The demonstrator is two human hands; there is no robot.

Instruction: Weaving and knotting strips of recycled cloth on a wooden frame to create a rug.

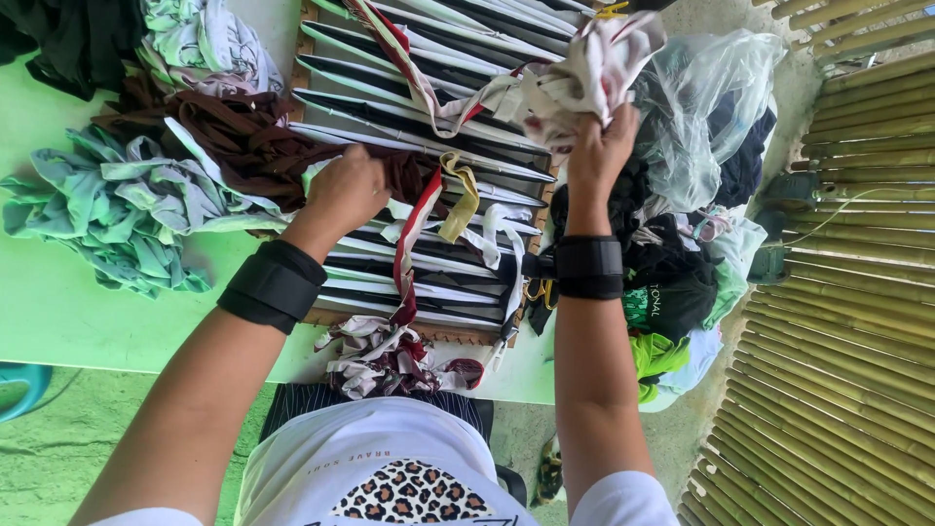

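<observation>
A wooden frame loom (429, 117) strung with black and white fabric strips lies on the light green table (58, 312). My left hand (346, 190) rests fisted on the loom, its fingers closed over dark brown strips (253, 146). My right hand (599, 146) is raised over the loom's right edge and grips a bunch of white and red cloth strips (575, 78). Red, white and yellow strips (433, 209) trail loosely across the loom between both hands. Both wrists wear black bands.
Pale green fabric (117, 205) is heaped at the left of the table, with dark cloth at the top left. A clear plastic bag (706, 107) and dark and bright clothing (672, 292) pile up at the right. A bamboo wall (857, 292) stands on the right.
</observation>
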